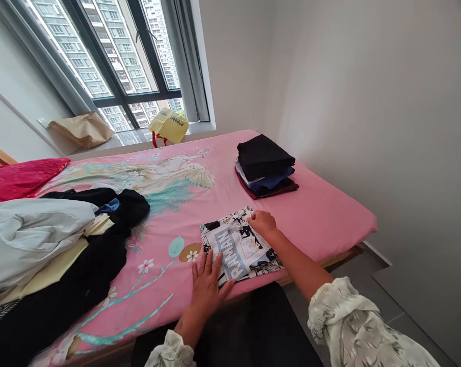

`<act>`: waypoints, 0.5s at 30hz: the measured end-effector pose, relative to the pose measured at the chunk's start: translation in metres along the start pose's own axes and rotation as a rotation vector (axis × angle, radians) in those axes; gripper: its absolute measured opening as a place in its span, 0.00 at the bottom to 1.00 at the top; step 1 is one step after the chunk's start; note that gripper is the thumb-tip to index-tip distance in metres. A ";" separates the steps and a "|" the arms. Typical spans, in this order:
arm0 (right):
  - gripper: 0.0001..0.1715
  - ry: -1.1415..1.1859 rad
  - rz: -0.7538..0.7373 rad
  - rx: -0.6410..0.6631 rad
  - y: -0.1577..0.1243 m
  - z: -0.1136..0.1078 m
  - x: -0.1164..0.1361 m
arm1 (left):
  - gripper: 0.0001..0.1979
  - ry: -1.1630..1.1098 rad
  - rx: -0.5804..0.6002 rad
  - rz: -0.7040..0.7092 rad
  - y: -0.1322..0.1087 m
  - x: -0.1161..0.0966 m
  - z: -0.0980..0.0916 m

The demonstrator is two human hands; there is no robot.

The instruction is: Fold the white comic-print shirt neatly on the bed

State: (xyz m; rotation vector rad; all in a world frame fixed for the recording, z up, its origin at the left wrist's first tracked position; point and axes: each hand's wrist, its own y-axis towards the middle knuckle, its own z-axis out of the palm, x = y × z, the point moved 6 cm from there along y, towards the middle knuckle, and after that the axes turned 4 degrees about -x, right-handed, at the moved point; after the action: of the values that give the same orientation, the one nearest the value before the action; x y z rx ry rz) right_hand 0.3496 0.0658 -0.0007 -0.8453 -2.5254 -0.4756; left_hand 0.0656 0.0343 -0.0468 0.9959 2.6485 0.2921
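Note:
A folded garment, white with black comic-style print and large "RAMAN" lettering (230, 250), lies near the front edge of the bed. It looks like a shirt. My left hand (206, 280) rests flat with fingers spread along its near left edge, touching the cloth. At the far right side of the garment, the fingers of my right hand (263, 223) are curled in on its edge, pinching the fabric. Farther back stands a stack of folded clothes (266, 158), black on top with blue, white and dark red layers below.
A loose heap of black, white and cream clothes (43, 239) covers the bed's left side, near a red pillow (24, 173). The pink bedsheet (330, 219) reaches the wall at right. A brown paper bag (83, 130) and a yellow bag (169, 125) sit by the window.

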 end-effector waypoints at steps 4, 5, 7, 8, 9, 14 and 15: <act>0.10 -0.073 0.029 -0.030 0.010 0.000 -0.017 | 0.37 -0.014 -0.023 -0.001 -0.004 0.002 0.005; 0.12 -0.087 0.014 -0.048 0.009 -0.003 -0.017 | 0.37 -0.021 -0.026 -0.002 -0.005 0.002 0.005; 0.18 -0.095 -0.076 -0.067 0.004 -0.006 -0.005 | 0.36 -0.034 -0.033 0.006 -0.007 0.002 0.005; 0.20 -0.090 -0.151 -0.058 -0.001 -0.004 0.007 | 0.36 -0.039 -0.035 0.018 -0.008 0.002 0.005; 0.21 -0.081 -0.240 -0.032 -0.008 0.001 0.021 | 0.36 -0.044 -0.035 0.034 -0.009 0.001 0.004; 0.28 -0.069 -0.600 0.236 -0.048 0.053 0.078 | 0.33 -0.047 -0.031 0.086 -0.015 -0.001 0.002; 0.31 -0.074 -0.624 0.274 -0.051 0.062 0.081 | 0.32 -0.043 -0.029 0.092 -0.018 -0.001 0.002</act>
State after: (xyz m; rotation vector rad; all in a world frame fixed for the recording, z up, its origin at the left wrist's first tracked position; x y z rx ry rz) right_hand 0.2406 0.0940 -0.0219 0.0408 -2.8082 -0.2702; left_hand 0.0567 0.0207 -0.0539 1.1041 2.5575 0.3244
